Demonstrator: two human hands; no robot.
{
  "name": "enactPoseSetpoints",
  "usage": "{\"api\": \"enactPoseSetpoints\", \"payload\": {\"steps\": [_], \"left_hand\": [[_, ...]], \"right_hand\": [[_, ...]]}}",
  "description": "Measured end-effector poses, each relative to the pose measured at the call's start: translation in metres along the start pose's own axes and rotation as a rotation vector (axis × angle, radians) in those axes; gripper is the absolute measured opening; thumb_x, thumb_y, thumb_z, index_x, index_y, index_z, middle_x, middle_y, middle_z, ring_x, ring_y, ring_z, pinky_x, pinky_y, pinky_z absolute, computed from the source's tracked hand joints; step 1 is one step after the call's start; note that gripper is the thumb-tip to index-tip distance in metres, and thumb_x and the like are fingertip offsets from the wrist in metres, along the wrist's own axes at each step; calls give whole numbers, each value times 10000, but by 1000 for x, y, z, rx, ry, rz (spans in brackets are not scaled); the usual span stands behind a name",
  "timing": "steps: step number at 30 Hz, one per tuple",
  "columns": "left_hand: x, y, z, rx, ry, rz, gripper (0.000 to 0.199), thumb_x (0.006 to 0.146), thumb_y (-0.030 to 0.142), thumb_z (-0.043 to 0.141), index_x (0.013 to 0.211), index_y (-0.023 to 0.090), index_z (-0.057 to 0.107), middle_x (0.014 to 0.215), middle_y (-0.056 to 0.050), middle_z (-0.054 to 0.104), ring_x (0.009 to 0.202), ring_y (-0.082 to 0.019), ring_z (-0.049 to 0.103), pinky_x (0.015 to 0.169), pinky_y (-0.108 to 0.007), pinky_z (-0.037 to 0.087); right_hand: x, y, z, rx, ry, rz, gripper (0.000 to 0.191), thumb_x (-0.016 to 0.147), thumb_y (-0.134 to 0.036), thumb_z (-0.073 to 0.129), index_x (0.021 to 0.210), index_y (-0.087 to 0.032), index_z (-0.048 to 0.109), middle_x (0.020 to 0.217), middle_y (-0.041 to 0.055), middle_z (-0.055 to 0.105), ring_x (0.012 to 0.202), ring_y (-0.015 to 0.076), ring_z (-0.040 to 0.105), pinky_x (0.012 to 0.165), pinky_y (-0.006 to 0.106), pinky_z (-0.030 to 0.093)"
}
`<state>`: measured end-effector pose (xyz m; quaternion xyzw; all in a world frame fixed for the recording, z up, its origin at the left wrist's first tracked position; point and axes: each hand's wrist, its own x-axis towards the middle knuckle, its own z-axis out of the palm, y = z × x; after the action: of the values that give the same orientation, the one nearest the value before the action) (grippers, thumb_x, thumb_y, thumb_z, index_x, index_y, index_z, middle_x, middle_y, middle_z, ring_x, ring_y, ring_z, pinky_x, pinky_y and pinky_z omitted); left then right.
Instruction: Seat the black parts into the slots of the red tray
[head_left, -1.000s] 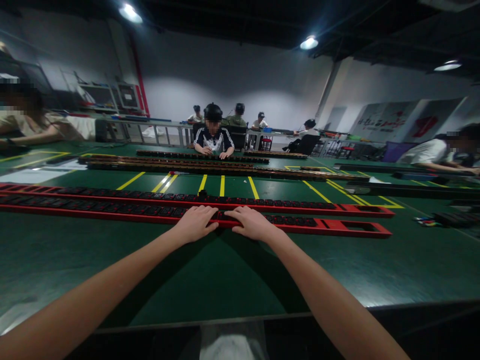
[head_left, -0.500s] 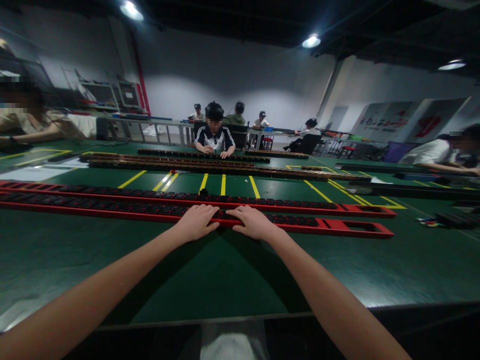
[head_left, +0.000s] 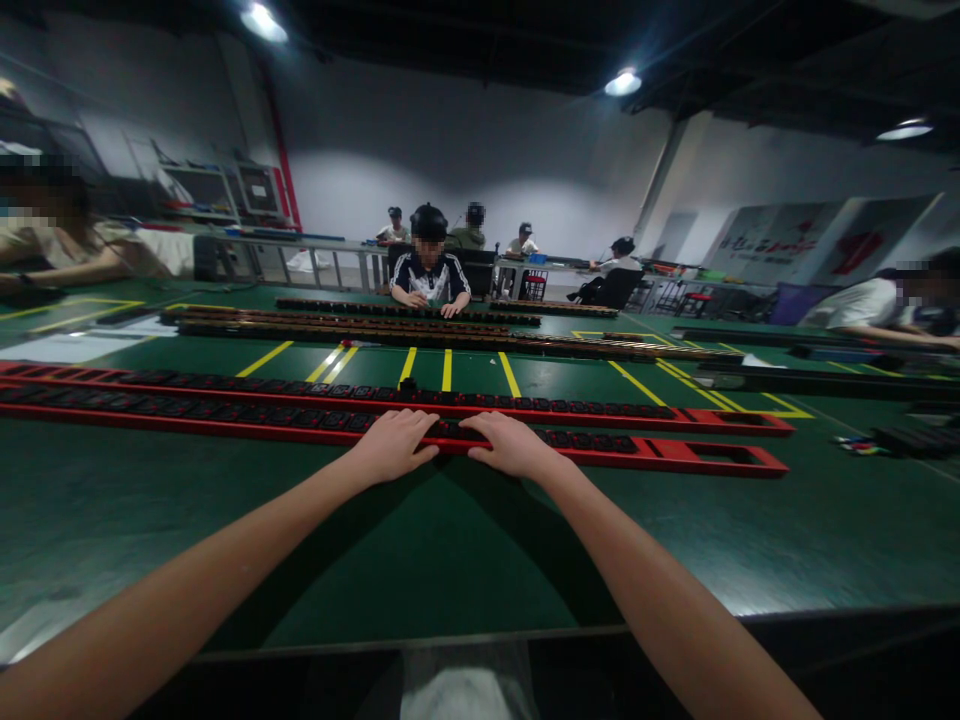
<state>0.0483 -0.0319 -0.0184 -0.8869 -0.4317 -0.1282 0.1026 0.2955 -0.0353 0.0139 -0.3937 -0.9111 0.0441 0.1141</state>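
Across the green table lies a long red rail [head_left: 667, 457] filled with a row of black socket-like modules [head_left: 592, 441]. My left hand [head_left: 391, 446] rests on its middle, fingers stretched over the modules and thumb apart at the near edge. Just right of it, my right hand [head_left: 507, 444] lies over the same rail in a mirrored pose, its thumb also by the near edge. A short stretch of modules shows between the two hands; those beneath the fingers are hidden. Behind runs a second red rail [head_left: 720, 421] with similar modules and a small black piece [head_left: 407, 385] on top.
Farther back lie long dark and copper-coloured strips [head_left: 360, 325], with a person [head_left: 429, 265] working behind them. Yellow tape lines [head_left: 447, 370] mark the green table [head_left: 442, 560]. Dark parts with coloured ends [head_left: 862, 443] lie at the right. Other people sit on both sides.
My right hand has slid slightly to the right along the rail, widening the gap between my hands a little. My left hand and the rails look unmoved.
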Motion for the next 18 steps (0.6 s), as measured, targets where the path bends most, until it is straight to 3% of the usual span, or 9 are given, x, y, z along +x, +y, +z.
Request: {"api": "enactPoseSetpoints", "payload": {"steps": [6, 18], "left_hand": [[1, 3, -4, 12, -55, -23, 519, 964, 442, 487, 1379, 131, 520, 1323, -143, 634, 1177, -307, 595, 1011, -432, 433], [0, 0, -2, -1, -48, -17, 537, 961, 453, 499, 1383, 121, 514, 1314, -147, 635, 1185, -311, 593, 1004, -443, 440]], "right_hand": [[-1, 2, 0, 11, 15, -12, 466, 904, -286, 637, 1356, -183, 584, 1320, 119, 636, 1208, 284, 584, 1052, 431, 450], [-2, 8, 0, 13, 46, 60, 559, 851, -334, 713, 1358, -146, 572, 1304, 155, 634, 1186, 311, 594, 1024, 440, 466]]}}
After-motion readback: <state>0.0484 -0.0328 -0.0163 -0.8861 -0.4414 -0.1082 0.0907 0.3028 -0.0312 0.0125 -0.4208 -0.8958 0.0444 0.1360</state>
